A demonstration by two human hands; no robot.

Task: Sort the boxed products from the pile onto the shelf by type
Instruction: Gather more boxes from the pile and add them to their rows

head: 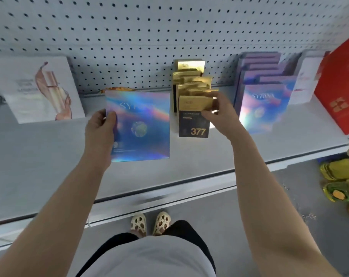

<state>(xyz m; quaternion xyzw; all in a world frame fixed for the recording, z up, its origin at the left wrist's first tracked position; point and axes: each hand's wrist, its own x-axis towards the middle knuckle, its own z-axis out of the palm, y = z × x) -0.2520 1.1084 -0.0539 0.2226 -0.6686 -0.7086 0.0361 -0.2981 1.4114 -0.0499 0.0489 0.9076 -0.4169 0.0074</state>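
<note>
Head view, looking down on a pale grey shelf point(50, 166) backed by pegboard point(129, 37).

At 9 o'clock, far left: white box with a pink ribbon-like print point(40, 88), leaning back toward the pegboard.

Next right, about 10 o'clock of centre: the person's left hand point(101, 126) grips the left edge of a holographic blue box point(141, 124), thumb over the front face, remaining fingers hidden behind it. The box stands roughly upright over the shelf; whether its lower edge touches the surface cannot be told. An orange-patterned item point(119, 88) peeks out behind its top edge, too little visible to identify.

At 12 o'clock: row of gold-topped boxes point(189, 76) filed one behind another back to the pegboard. The front gold-and-navy box point(193, 120), marked "377", is pinched at its upper right corner by the right hand point(215, 114), fingers curled round the gold top.

At 1 o'clock: a second row of holographic boxes point(265, 96), purple tops stepped toward the back, well apart from the one in the left hand.

At 2 o'clock: a white box point(305, 80), then a large red box point(341, 86) at the frame edge.

At 3 to 4 o'clock, below the shelf edge: yellow-green packets point(339, 176) on the floor.
</note>
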